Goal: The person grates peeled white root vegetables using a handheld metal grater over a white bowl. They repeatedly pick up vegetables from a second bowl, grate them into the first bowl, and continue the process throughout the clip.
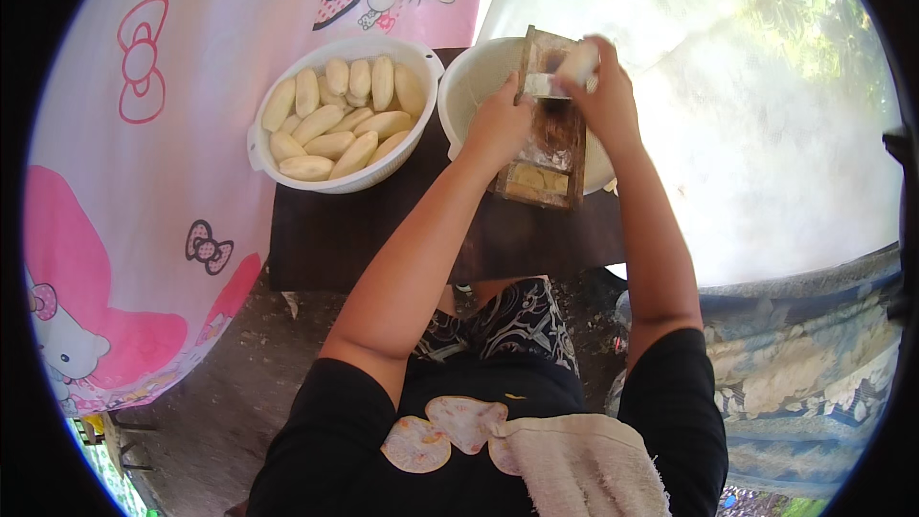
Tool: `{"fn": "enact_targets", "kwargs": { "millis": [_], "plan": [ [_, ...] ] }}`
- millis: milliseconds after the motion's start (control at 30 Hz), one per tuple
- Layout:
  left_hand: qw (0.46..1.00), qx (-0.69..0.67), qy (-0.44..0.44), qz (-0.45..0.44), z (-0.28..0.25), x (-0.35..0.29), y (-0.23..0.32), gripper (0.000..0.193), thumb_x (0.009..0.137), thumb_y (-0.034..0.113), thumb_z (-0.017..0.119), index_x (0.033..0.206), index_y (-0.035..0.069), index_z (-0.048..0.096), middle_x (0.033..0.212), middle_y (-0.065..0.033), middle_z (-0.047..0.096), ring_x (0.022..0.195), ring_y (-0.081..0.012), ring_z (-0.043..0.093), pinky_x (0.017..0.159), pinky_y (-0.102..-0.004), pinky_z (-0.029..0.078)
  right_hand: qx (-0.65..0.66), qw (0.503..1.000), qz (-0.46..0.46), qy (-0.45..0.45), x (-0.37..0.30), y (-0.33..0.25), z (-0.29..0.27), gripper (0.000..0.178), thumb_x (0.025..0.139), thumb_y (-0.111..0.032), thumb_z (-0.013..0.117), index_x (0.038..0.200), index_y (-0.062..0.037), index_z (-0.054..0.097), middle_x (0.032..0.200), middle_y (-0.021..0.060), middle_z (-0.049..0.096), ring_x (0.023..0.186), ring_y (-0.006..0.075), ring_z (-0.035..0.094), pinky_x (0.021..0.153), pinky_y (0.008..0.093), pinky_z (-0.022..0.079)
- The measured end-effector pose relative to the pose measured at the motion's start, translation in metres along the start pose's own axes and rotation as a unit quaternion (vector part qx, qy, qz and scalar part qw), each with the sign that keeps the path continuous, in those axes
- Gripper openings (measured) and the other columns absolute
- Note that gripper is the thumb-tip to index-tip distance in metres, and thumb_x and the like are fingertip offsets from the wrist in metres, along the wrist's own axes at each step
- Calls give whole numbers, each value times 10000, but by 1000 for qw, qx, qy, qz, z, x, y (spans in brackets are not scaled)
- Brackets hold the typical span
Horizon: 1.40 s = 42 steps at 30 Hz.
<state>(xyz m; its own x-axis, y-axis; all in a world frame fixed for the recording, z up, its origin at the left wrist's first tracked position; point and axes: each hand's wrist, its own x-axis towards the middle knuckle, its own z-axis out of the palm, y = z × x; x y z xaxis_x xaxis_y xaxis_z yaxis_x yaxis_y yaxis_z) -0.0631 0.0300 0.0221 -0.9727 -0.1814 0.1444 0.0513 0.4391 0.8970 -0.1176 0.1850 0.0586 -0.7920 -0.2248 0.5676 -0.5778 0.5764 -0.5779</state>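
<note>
A wooden slicer board [557, 139] with a pale metal plate across it rests slanted over a white basin [466, 72]. My left hand [500, 124] is closed on the board's left edge, near its upper half. In my right hand [610, 91] is a whitish peeled banana [578, 62], held against the upper part of the board and slightly blurred. What lies in the basin is mostly hidden by the board and my hands. To the left, a white plastic basket [333, 184] holds several peeled pale-yellow bananas [330, 123].
Both containers stand on a dark table [369, 239] in front of my knees. A pink printed curtain [172, 191] hangs at the left, and a pale sheet [747, 163] at the right. A beige towel [584, 464] lies across my front.
</note>
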Motion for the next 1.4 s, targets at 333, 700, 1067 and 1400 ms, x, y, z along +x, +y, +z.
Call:
{"fn": "enact_targets", "kwargs": {
  "millis": [333, 700, 1067, 1400],
  "plan": [
    [1000, -14, -3, -4, 0, 0, 1, 583, 948, 275, 462, 1462, 36, 326, 1318, -269, 522, 1232, -381, 505, 1037, -399, 378, -57, 998, 31, -17, 30, 2, 2, 696, 764, -321, 766, 1335, -110, 429, 1115, 185, 627, 1071, 359, 573, 968, 451, 435],
    [999, -20, 24, 28, 4, 0, -6, 567, 949, 265, 457, 1446, 14, 350, 1367, -267, 478, 1275, -386, 461, 1070, -403, 344, -22, 995, -94, -3, -50, -8, -12, 714, 734, -343, 785, 1309, -90, 447, 1101, 165, 659, 1134, 292, 587, 1131, 480, 201],
    [999, -45, 2, 8, 1, 0, -6, 576, 948, 269, 457, 1453, 19, 340, 1365, -277, 475, 1269, -391, 467, 1067, -397, 348, -26, 999, -42, -3, -45, -25, -15, 736, 704, -276, 819, 1314, -108, 444, 1115, 148, 657, 1105, 283, 603, 1130, 462, 215],
    [999, -19, 6, 30, 1, -1, -2, 569, 956, 276, 461, 1447, 11, 347, 1353, -281, 484, 1269, -390, 466, 1068, -402, 346, -62, 996, 55, -42, 35, 8, 2, 692, 773, -355, 750, 1332, -118, 417, 1152, 166, 623, 1089, 316, 596, 1101, 495, 265]
  ]
}}
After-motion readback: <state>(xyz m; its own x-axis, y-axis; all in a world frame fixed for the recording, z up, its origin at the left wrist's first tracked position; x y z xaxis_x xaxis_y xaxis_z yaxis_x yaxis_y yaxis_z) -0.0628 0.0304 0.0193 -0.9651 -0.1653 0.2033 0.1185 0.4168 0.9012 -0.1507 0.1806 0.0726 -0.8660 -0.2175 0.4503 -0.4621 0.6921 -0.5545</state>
